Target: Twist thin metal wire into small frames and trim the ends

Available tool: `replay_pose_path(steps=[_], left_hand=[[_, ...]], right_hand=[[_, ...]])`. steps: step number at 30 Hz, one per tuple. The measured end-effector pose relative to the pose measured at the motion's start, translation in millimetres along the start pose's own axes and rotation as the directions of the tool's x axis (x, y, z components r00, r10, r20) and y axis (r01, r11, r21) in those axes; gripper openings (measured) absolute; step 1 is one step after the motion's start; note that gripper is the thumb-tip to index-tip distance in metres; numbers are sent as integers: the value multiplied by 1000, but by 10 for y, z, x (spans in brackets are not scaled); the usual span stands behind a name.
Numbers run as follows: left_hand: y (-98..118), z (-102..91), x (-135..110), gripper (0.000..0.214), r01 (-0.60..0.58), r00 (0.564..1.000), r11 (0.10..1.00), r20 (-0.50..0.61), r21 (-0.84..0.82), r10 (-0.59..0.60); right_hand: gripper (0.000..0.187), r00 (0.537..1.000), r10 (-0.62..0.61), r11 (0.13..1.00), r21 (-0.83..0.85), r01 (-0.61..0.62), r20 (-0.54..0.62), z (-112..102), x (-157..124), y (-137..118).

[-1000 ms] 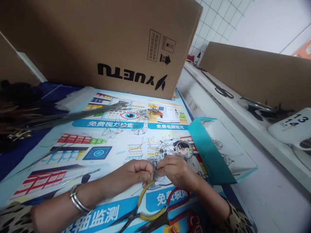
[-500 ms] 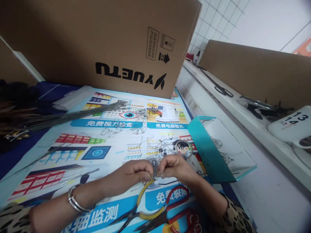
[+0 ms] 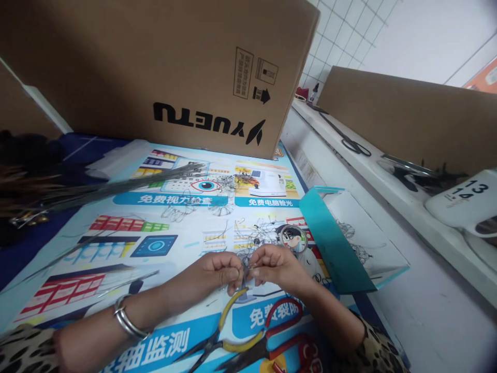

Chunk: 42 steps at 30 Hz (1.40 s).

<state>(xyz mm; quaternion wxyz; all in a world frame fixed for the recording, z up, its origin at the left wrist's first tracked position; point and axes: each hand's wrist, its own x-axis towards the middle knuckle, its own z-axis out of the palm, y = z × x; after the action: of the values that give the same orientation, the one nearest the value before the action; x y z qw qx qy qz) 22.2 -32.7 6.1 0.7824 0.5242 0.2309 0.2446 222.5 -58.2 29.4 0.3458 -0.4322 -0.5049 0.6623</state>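
My left hand [image 3: 215, 273] and my right hand [image 3: 274, 265] meet over a printed poster [image 3: 155, 243], fingertips pinched together on a small bent wire piece [image 3: 246, 270]. A silver bangle sits on my left wrist. Just below my hands lie yellow-handled pliers [image 3: 229, 331] and red-handled pliers [image 3: 277, 342]. Several small wire loops [image 3: 254, 235] are scattered on the poster ahead of my hands, beside a round cartoon badge [image 3: 293, 239].
A large cardboard box [image 3: 166, 67] stands at the back. A bundle of straight wires [image 3: 116, 184] lies at left. A teal-edged open box [image 3: 349, 238] with wire pieces sits at right. On the white ledge are scissors [image 3: 349, 141] and a white numbered object [image 3: 464, 204].
My hands have stayed pinched on the wire piece, shifting slightly away from me. Nothing else on the poster moved.
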Motion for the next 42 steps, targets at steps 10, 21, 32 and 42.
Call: replay_pose_path(steps=[10, 21, 32, 42], left_hand=[[77, 23, -23, 22, 12, 1000, 994, 14, 113, -14], [183, 197, -171, 27, -100, 981, 872, 192, 480, 7], [141, 186, -128, 19, -21, 998, 1000, 56, -8, 22], [12, 144, -94, 26, 29, 999, 999, -35, 12, -29]], right_hand=[[14, 941, -305, 561, -771, 302, 146, 98, -142, -114], [22, 875, -246, 379, -790, 482, 417, 29, -376, -161], [12, 784, -582, 282, -958, -55, -216, -395, -945, -844], [39, 651, -547, -138, -711, -690, -526, -1340, -1726, -795]])
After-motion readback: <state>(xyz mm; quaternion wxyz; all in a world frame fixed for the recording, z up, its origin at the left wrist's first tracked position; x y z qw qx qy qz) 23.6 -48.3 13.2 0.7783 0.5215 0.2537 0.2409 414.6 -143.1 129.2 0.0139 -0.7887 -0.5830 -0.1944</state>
